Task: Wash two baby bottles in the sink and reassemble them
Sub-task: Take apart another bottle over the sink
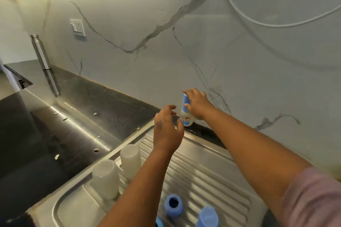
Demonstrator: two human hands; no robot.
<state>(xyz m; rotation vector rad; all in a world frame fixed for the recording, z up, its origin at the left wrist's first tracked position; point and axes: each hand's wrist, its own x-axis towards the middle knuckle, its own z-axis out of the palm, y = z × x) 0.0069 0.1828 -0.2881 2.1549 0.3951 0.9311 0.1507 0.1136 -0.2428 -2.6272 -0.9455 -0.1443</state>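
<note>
Hands: the left hand (pixel 167 131) hovers over the back edge of the drainboard (pixel 206 167), fingers spread and slightly curled, holding nothing; the right hand (pixel 198 104) reaches further back, fingers curled round the blue cap of a small bottle (pixel 186 116).
Counter, left: a steel flask (pixel 41 52) stands on the dark counter (pixel 77 116) by the wall, well apart from the hands.
Drainboard, left: two cloudy bottle bodies (pixel 118 171) stand mouth-down, side by side, below and to the left of the left hand.
Small bottle: upright at the foot of the marble wall (pixel 166 42), long axis vertical; probably dish soap, though the label is too small to read.
Key relation: the small bottle stands just right of and beyond the left hand; the right hand is already on it.
Drainboard, near edge: blue bottle parts (pixel 173 204) lie between the forearms, close to the body.
Judgement: washing appears not yet finished; reassembly remains.
</note>
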